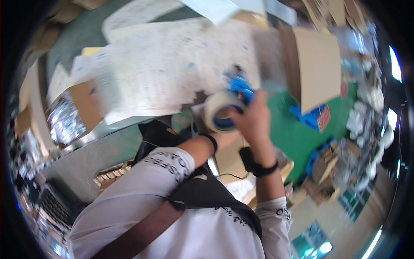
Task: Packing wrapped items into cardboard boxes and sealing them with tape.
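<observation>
My right hand (255, 121) is closed around a blue tape dispenser (239, 85), its thumb lying over the side. A wide roll of pale tape (211, 113) is mounted on it. Just below the roll is my left hand (227, 139), over a brown cardboard surface (228, 160); the roll and blur hide its fingers, so I cannot make out whether it grips anything. Beyond the dispenser, large white printed sheets (159, 69) cover the table.
An open carton with silvery wrapping (67, 118) stands at the table's left. At the right is a tall cardboard box (317, 67). Past it lies green floor (286, 134) with blue pieces (308, 115), cardboard scraps (326, 166) and heaped plastic wrap (360, 118).
</observation>
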The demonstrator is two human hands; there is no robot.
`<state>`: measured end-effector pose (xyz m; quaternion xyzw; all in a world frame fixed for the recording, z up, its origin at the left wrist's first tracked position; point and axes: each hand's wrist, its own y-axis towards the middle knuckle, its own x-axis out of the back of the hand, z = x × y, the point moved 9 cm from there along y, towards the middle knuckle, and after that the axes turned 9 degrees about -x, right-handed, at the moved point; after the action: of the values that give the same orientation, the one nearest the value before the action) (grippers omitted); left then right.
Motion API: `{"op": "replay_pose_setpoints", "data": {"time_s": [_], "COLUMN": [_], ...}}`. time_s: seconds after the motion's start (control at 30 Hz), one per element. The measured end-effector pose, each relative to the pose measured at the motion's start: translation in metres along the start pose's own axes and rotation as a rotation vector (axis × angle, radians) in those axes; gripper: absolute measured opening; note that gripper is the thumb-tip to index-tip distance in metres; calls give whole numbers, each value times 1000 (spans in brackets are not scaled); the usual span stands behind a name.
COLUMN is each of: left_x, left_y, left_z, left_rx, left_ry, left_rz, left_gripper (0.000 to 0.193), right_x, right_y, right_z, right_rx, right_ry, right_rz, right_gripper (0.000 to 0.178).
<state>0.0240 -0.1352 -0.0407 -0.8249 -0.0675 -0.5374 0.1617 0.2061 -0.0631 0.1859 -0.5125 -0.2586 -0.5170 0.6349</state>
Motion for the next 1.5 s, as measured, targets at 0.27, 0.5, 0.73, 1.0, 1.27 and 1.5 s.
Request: {"op": "replay_pose_setpoints", "data": {"time_s": [0.27,0.5,0.73,1.0,1.27,1.5], "left_x": [24,31,45,47,-13,63], "left_y": [28,29,48,58,71,3], "left_z": [-17,-21,-37,-54,-41,153], "left_rx": [-26,14,757,582,688,765], "left_ry": [166,229,-1409,-1762,-1663,-1003], "left_rz": [223,-172,224,308,178,-554], "left_gripper": [76,55,38,38,12,23], "right_x": [14,-80,-76,-74,-73,-71], "right_y": [-188,-184,-212,-225,-203,-96], "right_z": [-269,-303,-319,-331,-314,-240], "right_rx": [-344,-276,-168,-159,-201,-212], "right_ry": [397,63,190,235,189,-77], "right_rz": [41,-106,-205,-220,13,288], "right_gripper": [66,58,60,62,71,82]}}
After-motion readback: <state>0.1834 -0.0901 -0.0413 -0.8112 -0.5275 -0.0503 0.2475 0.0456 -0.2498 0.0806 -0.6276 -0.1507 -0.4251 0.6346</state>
